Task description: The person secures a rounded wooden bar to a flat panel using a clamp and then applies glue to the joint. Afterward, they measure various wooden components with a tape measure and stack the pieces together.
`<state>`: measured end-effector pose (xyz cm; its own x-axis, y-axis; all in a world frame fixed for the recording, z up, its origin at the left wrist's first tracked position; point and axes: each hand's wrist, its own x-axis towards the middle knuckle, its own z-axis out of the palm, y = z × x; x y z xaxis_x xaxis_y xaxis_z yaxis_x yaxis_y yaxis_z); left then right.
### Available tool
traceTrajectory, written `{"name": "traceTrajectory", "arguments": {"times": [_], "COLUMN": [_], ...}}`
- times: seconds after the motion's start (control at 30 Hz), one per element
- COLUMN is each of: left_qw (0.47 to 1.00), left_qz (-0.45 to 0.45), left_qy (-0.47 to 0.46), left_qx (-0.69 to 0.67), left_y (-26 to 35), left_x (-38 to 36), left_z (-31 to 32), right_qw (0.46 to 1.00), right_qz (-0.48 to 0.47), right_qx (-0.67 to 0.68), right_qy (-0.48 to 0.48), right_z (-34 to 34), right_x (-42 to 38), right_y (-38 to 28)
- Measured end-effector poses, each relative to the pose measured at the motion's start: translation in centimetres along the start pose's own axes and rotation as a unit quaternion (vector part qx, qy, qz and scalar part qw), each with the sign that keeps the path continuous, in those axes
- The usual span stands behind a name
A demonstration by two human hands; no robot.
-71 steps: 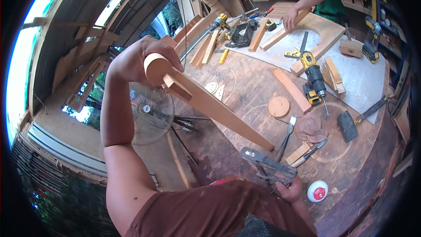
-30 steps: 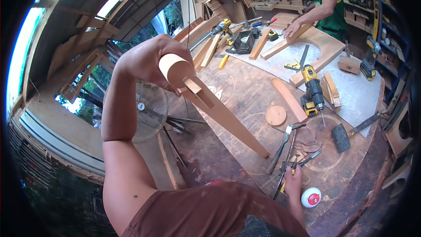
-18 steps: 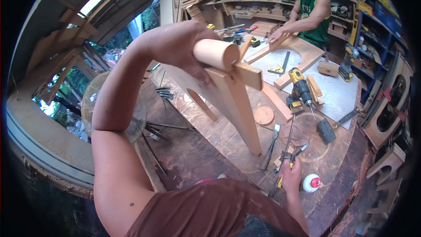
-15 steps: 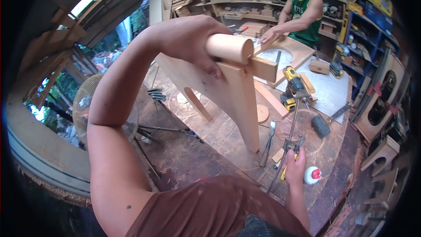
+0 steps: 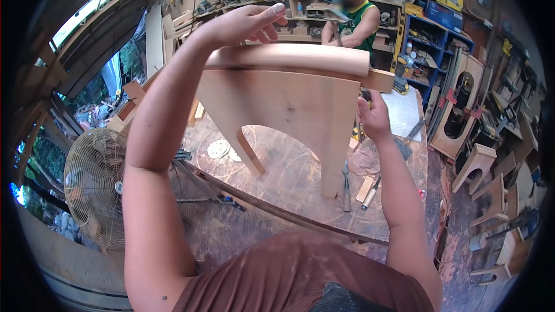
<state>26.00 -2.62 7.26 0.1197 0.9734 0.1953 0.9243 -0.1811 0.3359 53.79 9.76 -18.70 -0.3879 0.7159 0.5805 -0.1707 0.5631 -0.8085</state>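
Observation:
A wooden stool-like piece [image 5: 289, 104] with an arched cut-out stands on the worktable [image 5: 277, 167]. A rounded wooden bar [image 5: 300, 58] lies along its top, with a flat block [image 5: 380, 80] sticking out at the right end. My left hand [image 5: 248, 23] is raised just above the bar's left part, fingers apart and holding nothing. By the piece's right edge, my right hand [image 5: 374, 118] is closed round a long clamp, mostly hidden behind the wood. The clamp's blurred metal end [image 5: 330, 15] shows above the bar.
Across the table is a person in a green top [image 5: 363, 26]. A fan [image 5: 98, 185] stands at left. A chisel [image 5: 346, 188] and wood scraps lie near the piece's right leg. Blue shelving [image 5: 425, 52] and several wooden frames are at right.
My left hand has let go of the rounded bar and opened. My right hand has moved up from the table's front with the clamp. The wooden piece now shows broadside.

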Motion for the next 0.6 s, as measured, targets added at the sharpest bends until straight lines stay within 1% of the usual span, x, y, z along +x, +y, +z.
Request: {"name": "traceTrajectory", "arguments": {"times": [0.03, 0.07, 0.1, 0.13, 0.17, 0.2, 0.23, 0.27, 0.3, 0.33, 0.37, 0.43, 0.5, 0.6], "left_qw": [0.997, 0.997, 0.993, 0.991, 0.987, 0.987, 0.985, 0.981, 0.980, 0.982, 0.983, 0.983, 0.988, 0.987], "left_qz": [-0.024, -0.027, -0.049, -0.073, -0.098, -0.101, -0.082, -0.064, -0.071, -0.075, -0.078, -0.086, -0.078, -0.091], "left_qy": [0.062, 0.066, 0.093, 0.091, 0.089, 0.092, 0.130, 0.167, 0.169, 0.167, 0.165, 0.165, 0.129, 0.130], "left_qx": [-0.025, -0.032, -0.050, -0.068, -0.085, -0.086, -0.081, -0.075, -0.074, -0.037, -0.001, 0.002, -0.044, -0.027], "left_y": [-0.4, -0.2, -0.1, 0.0, -0.1, -0.7, -1.5, -1.7, -1.8, -1.4, -1.2, -1.0, -0.6, -1.0], "left_x": [0.1, 0.1, -0.1, 0.0, 0.1, 0.5, 1.0, 1.0, 1.0, 0.7, 0.5, 0.4, 0.2, 0.7], "left_z": [0.0, 0.0, 0.3, 0.2, 0.2, 0.5, 0.9, 1.2, 1.3, 1.3, 1.3, 1.2, 1.0, 1.3], "right_qw": [0.999, 0.997, 0.994, 0.960, 0.973, 0.988, 0.942, 0.875, 0.820, 0.769, 0.793, 0.780, 0.780, 0.784], "right_qz": [-0.034, -0.058, 0.049, 0.156, 0.155, 0.127, 0.105, 0.084, 0.053, 0.044, -0.018, -0.109, -0.104, -0.084], "right_qx": [0.009, -0.036, 0.032, 0.100, 0.096, 0.063, 0.029, -0.016, -0.056, -0.097, -0.071, -0.080, -0.088, -0.096], "right_qy": [0.000, -0.025, 0.093, 0.208, 0.143, -0.059, -0.317, -0.476, -0.567, -0.631, -0.605, -0.611, -0.611, -0.608], "right_z": [1.1, 2.8, 4.3, 7.0, 6.6, 4.2, 1.8, 0.6, 0.1, 0.3, 0.6, 0.5, 0.3, 0.0], "right_x": [1.3, 3.1, 4.4, 5.3, 8.3, 13.1, 19.9, 24.0, 26.8, 28.0, 25.3, 25.0, 25.4, 25.5], "right_y": [1.1, -0.4, -2.1, -8.8, -9.5, -8.5, -7.8, -8.7, -8.9, -9.7, -11.7, -11.7, -11.5, -11.4]}}
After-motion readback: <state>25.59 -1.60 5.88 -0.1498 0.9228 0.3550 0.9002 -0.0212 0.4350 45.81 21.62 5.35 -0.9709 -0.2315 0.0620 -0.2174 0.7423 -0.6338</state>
